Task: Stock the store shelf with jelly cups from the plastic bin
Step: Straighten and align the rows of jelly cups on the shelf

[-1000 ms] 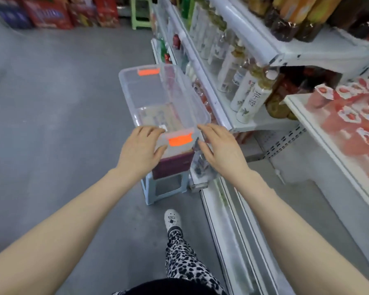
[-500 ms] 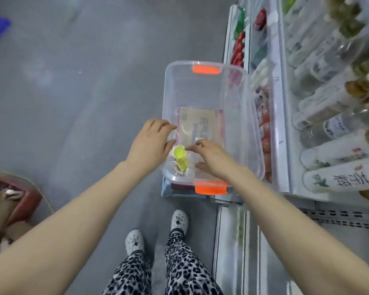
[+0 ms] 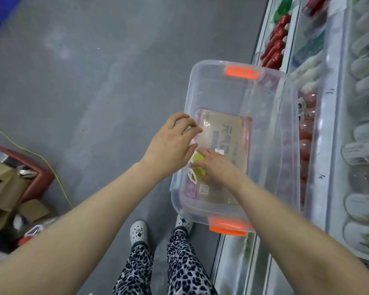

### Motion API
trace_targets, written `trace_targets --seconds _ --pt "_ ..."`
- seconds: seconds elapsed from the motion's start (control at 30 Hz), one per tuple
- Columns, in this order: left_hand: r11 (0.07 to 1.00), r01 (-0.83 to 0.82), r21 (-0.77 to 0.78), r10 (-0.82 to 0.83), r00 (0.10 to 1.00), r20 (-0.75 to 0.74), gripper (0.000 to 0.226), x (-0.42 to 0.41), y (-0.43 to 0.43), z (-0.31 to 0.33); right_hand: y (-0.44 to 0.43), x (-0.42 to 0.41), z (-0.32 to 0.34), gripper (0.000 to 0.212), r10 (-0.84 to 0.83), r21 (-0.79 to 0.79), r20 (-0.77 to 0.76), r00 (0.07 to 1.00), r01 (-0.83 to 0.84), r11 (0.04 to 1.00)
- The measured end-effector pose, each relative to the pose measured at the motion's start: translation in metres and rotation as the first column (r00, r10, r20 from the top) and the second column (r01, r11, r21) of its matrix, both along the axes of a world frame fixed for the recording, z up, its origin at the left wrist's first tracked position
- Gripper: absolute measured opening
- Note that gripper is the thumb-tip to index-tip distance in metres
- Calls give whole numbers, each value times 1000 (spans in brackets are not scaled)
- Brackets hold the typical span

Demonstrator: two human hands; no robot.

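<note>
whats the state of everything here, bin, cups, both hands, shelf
plastic bin: lidless, nearly empty.
jelly cups: a few, lying in the bin's near-left corner.
right hand: in the bin, fingers curled on the jelly cups.
left hand: at the bin's left rim, fingers bent, grip unclear.
store shelf: stocked with bottles.

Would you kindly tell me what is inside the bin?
Two yellow-green jelly cups by its left wall, partly covered by the right hand. A printed pack shows at the bottom; inside or beneath the clear bin, I cannot tell.
</note>
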State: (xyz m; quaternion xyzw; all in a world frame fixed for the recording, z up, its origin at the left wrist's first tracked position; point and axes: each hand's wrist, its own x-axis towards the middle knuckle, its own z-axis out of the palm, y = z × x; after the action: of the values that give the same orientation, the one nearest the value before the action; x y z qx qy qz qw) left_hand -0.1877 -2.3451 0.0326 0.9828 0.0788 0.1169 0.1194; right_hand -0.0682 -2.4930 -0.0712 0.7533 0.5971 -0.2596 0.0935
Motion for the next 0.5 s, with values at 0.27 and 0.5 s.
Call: trace_targets --seconds 0.27,0.5 --pt "1000 -12 5 12 1000 -18 31 8 2 -2 -9 68 -4 48 -554 116 45 832 546 830" --pt "999 -4 54 4 1000 -2 28 25 4 -3 -19 70 9 47 -639 270 -30 768 622 735"
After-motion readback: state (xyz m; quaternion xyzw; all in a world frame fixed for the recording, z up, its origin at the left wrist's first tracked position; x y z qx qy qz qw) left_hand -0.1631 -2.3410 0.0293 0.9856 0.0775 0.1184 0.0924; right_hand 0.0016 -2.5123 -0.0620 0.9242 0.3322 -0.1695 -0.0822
